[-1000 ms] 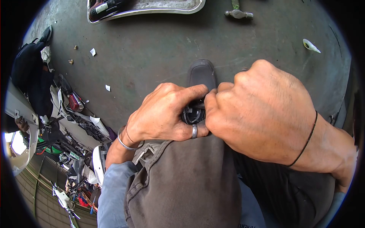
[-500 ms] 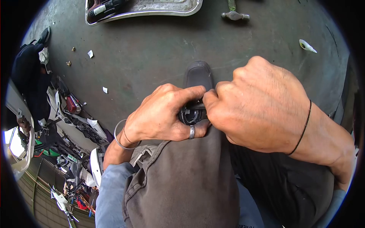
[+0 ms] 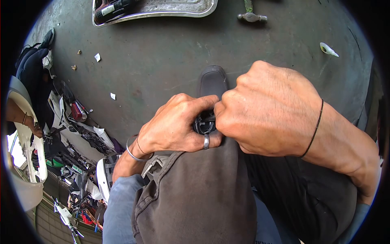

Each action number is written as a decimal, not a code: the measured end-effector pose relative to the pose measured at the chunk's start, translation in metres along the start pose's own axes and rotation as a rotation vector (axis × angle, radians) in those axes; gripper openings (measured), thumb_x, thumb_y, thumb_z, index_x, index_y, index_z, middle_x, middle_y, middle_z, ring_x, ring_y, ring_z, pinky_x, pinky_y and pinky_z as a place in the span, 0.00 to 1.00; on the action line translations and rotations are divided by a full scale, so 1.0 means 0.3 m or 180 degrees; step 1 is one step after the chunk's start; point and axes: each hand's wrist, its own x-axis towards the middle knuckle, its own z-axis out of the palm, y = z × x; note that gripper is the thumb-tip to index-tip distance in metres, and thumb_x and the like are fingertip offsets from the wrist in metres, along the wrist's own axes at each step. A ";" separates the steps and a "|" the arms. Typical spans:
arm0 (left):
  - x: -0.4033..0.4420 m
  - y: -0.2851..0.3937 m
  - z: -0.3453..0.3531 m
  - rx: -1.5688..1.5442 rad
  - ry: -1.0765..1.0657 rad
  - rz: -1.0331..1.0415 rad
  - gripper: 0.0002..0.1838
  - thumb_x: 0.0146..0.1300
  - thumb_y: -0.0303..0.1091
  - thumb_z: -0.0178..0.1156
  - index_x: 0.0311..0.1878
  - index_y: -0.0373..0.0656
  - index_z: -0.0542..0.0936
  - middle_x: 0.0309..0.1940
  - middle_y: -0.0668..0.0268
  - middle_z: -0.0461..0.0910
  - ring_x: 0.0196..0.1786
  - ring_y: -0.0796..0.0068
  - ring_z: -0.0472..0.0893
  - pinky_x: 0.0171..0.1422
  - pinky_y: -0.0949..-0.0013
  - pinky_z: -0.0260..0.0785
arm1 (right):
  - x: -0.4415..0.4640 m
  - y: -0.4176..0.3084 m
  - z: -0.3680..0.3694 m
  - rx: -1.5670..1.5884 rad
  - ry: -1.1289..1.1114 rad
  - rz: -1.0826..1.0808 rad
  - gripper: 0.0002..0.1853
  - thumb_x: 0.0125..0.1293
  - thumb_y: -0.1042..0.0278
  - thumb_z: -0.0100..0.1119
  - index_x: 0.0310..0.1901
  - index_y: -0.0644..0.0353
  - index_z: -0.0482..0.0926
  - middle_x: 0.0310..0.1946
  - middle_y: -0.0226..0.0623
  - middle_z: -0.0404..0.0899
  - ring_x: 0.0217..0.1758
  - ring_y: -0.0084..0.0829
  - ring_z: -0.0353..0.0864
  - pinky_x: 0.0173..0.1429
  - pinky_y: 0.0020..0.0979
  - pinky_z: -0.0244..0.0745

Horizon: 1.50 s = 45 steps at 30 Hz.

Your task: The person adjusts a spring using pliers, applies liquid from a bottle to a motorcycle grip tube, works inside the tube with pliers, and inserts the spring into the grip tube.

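A small round black part (image 3: pixel 203 126) with a ring-shaped opening sits above my knee, mostly covered by my fingers. My left hand (image 3: pixel 170 124) curls around it, the index finger along its far side and the ringed thumb along its near side. Closed into a fist, my right hand (image 3: pixel 272 110) presses against the part from the right. A thin dark piece shows at the right hand's fingertips, across the part's opening; its kind is hidden. Below both hands is my brown-trousered knee (image 3: pixel 199 183), and beyond them my dark shoe (image 3: pixel 213 79).
A metal tray (image 3: pixel 178 15) holding a power drill (image 3: pixel 111 10) lies ahead on the floor. A ball-peen hammer (image 3: pixel 252 17) and a small white bottle (image 3: pixel 328 49) lie to its right. At left are motorbike parts and another person's hand (image 3: pixel 37 129) at a white panel (image 3: pixel 40 160).
My right hand has turned a little, its knuckles shifting left. My left hand keeps its hold on the black part. At the left edge, the other person's arm and the white panel have come further into view.
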 end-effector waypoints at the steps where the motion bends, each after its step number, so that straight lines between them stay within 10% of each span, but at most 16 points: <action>1: -0.001 0.002 0.000 0.0044 0.0026 0.0038 0.24 0.45 0.35 0.74 0.45 0.35 0.80 0.23 0.52 0.81 0.27 0.48 0.83 0.33 0.56 0.73 | 0.003 -0.001 0.001 0.0012 0.0014 -0.0013 0.06 0.48 0.66 0.68 0.25 0.57 0.83 0.17 0.35 0.82 0.26 0.36 0.87 0.29 0.35 0.80; 33: -0.008 0.010 -0.013 0.0039 0.0023 -0.0003 0.26 0.41 0.31 0.74 0.46 0.35 0.80 0.24 0.50 0.80 0.30 0.47 0.82 0.33 0.59 0.73 | -0.009 -0.100 -0.064 -0.1072 0.0038 -0.0092 0.07 0.52 0.68 0.67 0.23 0.59 0.81 0.17 0.29 0.79 0.20 0.26 0.83 0.21 0.31 0.76; 40: -0.012 0.005 0.003 -0.0390 0.1003 0.0268 0.40 0.41 0.39 0.87 0.57 0.39 0.75 0.47 0.64 0.83 0.44 0.73 0.86 0.50 0.67 0.80 | -0.091 -0.004 -0.031 -0.0301 0.0739 0.0485 0.09 0.58 0.66 0.69 0.32 0.61 0.80 0.23 0.34 0.80 0.22 0.34 0.82 0.25 0.33 0.70; 45: -0.030 -0.061 0.040 -0.0823 0.1124 0.0190 0.33 0.47 0.29 0.82 0.55 0.39 0.74 0.44 0.64 0.81 0.44 0.74 0.83 0.50 0.68 0.77 | -0.153 0.100 -0.020 0.0138 0.1635 0.1347 0.12 0.67 0.67 0.64 0.46 0.67 0.80 0.32 0.47 0.82 0.33 0.47 0.82 0.39 0.39 0.74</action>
